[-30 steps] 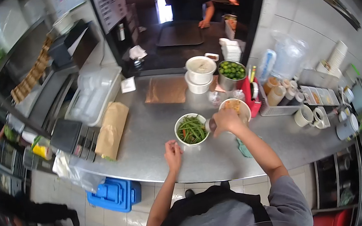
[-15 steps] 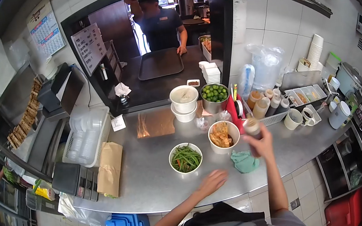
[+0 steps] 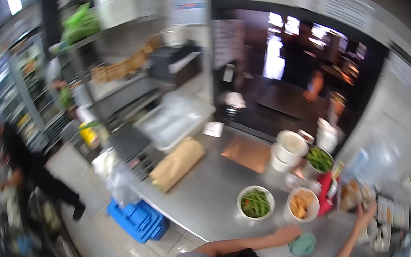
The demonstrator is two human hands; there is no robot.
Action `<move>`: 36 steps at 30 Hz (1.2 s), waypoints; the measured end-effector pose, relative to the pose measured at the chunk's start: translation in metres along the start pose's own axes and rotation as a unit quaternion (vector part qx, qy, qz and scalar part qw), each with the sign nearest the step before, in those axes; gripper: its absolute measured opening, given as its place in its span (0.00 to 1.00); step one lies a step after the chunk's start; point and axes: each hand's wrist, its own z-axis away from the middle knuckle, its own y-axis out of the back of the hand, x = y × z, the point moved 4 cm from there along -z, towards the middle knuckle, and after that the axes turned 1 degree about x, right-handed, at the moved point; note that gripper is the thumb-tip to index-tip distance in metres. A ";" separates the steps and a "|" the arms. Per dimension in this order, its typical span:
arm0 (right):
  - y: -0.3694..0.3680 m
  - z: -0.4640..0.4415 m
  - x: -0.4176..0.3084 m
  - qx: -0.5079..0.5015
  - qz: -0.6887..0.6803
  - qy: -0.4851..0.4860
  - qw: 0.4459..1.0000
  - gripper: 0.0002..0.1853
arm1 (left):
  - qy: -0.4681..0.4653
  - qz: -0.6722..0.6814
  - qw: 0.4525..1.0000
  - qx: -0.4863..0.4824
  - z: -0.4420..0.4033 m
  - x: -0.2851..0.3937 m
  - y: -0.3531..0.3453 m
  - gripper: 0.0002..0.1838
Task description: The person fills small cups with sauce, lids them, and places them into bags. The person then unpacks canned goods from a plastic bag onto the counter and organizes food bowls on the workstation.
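My right hand (image 3: pixel 365 217) is at the basket of sauce bottles (image 3: pixel 352 194) on the right of the counter, thumb and fingers apart. Blur hides whether it touches a bottle. By the green cloth (image 3: pixel 302 245) near the counter's front edge is my left hand (image 3: pixel 287 233), its fingers smeared. A white bowl of green beans (image 3: pixel 255 203) stands on the steel counter (image 3: pixel 211 206). Right of it is a white tub of orange-brown food (image 3: pixel 303 204). Stacked white tubs (image 3: pixel 290 144) and a pot of green limes (image 3: pixel 320 158) sit behind.
A brown paper bag (image 3: pixel 178 164) and a crate of clear plastic containers (image 3: pixel 175 119) occupy the counter's left. A blue lidded bin (image 3: pixel 137 219) is on the floor. One person (image 3: pixel 32 163) stands far left; another person's hand (image 3: pixel 315 84) shows through the serving window.
The view has swung left and tilted. My right hand, which held a brown sauce bottle beside the tub, has moved right to the bottle basket. My left hand is now closer to the green cloth.
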 end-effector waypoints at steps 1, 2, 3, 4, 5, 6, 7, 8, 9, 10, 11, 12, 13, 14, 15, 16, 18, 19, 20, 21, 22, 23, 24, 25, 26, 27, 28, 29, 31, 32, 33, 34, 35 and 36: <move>-0.001 0.000 -0.006 0.012 -0.017 0.023 1.000 0.36 | -0.088 0.006 0.990 0.109 0.000 0.012 0.019 0.08; -0.009 -0.007 0.021 0.014 0.117 0.071 0.990 0.36 | -0.184 0.008 0.961 0.209 0.004 0.020 0.028 0.07; -0.018 -0.011 0.044 0.026 0.115 0.051 0.992 0.36 | -0.184 0.043 0.966 0.175 0.009 0.016 0.002 0.08; -0.016 -0.009 0.032 0.093 0.172 0.178 0.965 0.33 | -0.189 0.083 0.968 0.142 0.010 0.009 -0.019 0.10; -0.014 -0.007 0.020 0.146 0.218 0.150 0.953 0.43 | -0.177 0.087 0.977 0.081 0.008 0.001 -0.018 0.13; -0.019 -0.005 0.033 0.167 0.272 0.156 0.935 0.50 | -0.167 0.095 0.981 0.017 0.009 -0.003 -0.018 0.16; -0.026 -0.005 0.059 0.086 0.267 0.003 0.960 0.56 | -0.159 0.107 0.980 -0.049 0.013 -0.006 -0.019 0.19; -0.032 -0.005 0.064 0.061 0.281 -0.021 0.958 0.53 | -0.119 0.138 0.982 -0.056 0.019 -0.012 -0.018 0.19; -0.036 -0.005 0.071 0.036 0.296 -0.045 0.953 0.51 | -0.082 0.171 0.980 -0.063 0.027 -0.018 -0.019 0.18; -0.039 -0.002 0.078 0.013 0.313 -0.071 0.947 0.49 | -0.047 0.205 0.975 -0.070 0.034 -0.020 -0.019 0.18; -0.038 0.004 0.080 -0.010 0.331 -0.099 0.939 0.46 | -0.045 0.256 0.965 -0.035 0.040 -0.020 -0.007 0.18; -0.037 0.011 0.081 -0.034 0.348 -0.126 0.928 0.44 | -0.044 0.307 0.951 -0.003 0.046 -0.022 0.012 0.17; -0.032 0.017 0.081 -0.040 0.349 -0.137 0.926 0.42 | -0.044 0.356 0.933 0.028 0.056 -0.024 0.026 0.17; -0.034 0.028 0.077 -0.056 0.331 -0.134 0.932 0.40 | 0.034 0.407 0.913 0.000 0.069 -0.035 0.027 0.19; -0.035 0.040 0.073 -0.077 0.299 -0.125 0.943 0.38 | 0.111 0.454 0.884 -0.026 0.085 -0.046 0.024 0.20; -0.038 0.056 0.069 -0.128 0.247 -0.114 0.954 0.36 | 0.188 0.498 0.845 -0.052 0.102 -0.052 0.021 0.22; -0.047 0.100 0.063 -0.287 0.096 -0.145 0.942 0.32 | 0.484 0.606 0.631 0.020 0.138 -0.056 0.098 0.25; -0.055 0.128 0.060 -0.407 -0.011 -0.218 0.887 0.30 | 0.514 0.564 0.638 0.102 0.153 -0.072 0.097 0.25; -0.058 0.157 0.054 -0.513 -0.097 -0.309 0.795 0.29 | 0.539 0.519 0.639 0.178 0.167 -0.098 0.088 0.25; -0.059 0.183 0.046 -0.600 -0.129 -0.353 0.706 0.27 | 0.523 0.430 0.698 0.232 0.175 -0.128 0.067 0.24; -0.056 0.203 0.023 -0.667 -0.099 -0.317 0.667 0.25 | 0.495 0.339 0.749 0.279 0.178 -0.141 0.047 0.23; -0.047 0.206 -0.039 -0.710 -0.003 -0.194 0.677 0.21 | 0.489 0.328 0.757 0.283 0.172 -0.135 0.057 0.20; -0.048 0.215 -0.075 -0.716 0.058 -0.063 0.693 0.19 | 0.479 0.319 0.766 0.287 0.165 -0.135 0.069 0.17; -0.056 0.231 -0.071 -0.690 0.059 -0.035 0.721 0.20 | 0.484 0.387 0.727 0.294 0.157 -0.127 0.081 0.14; -0.060 0.239 -0.072 -0.642 0.102 -0.013 0.760 0.21 | 0.489 0.451 0.684 0.299 0.152 -0.121 0.090 0.12; -0.060 0.241 -0.077 -0.593 0.144 0.011 0.792 0.22 | 0.486 0.509 0.658 0.269 0.150 -0.123 0.093 0.11; -0.057 0.239 -0.086 -0.573 0.139 0.003 0.807 0.22 | 0.484 0.561 0.628 0.237 0.152 -0.127 0.097 0.11; -0.055 0.235 -0.097 -0.556 0.134 -0.002 0.820 0.22 | 0.488 0.567 0.617 0.244 0.157 -0.133 0.107 0.11; -0.044 0.238 -0.089 -0.538 0.117 -0.028 0.834 0.22 | 0.500 0.577 0.587 0.267 0.163 -0.137 0.119 0.11; -0.045 0.241 -0.082 -0.533 0.101 -0.049 0.839 0.22 | 0.493 0.573 0.594 0.276 0.161 -0.129 0.125 0.10; -0.046 0.241 -0.082 -0.526 0.082 -0.068 0.844 0.22 | 0.485 0.567 0.601 0.286 0.158 -0.120 0.134 0.09; -0.046 0.240 -0.082 -0.525 0.090 -0.090 0.842 0.22 | 0.479 0.560 0.607 0.297 0.158 -0.117 0.140 0.09; -0.043 0.239 -0.091 -0.526 0.096 -0.114 0.837 0.22 | 0.468 0.562 0.613 0.299 0.155 -0.118 0.140 0.08; -0.039 0.240 -0.097 -0.531 0.106 -0.137 0.830 0.23 | 0.460 0.564 0.616 0.301 0.152 -0.117 0.138 0.08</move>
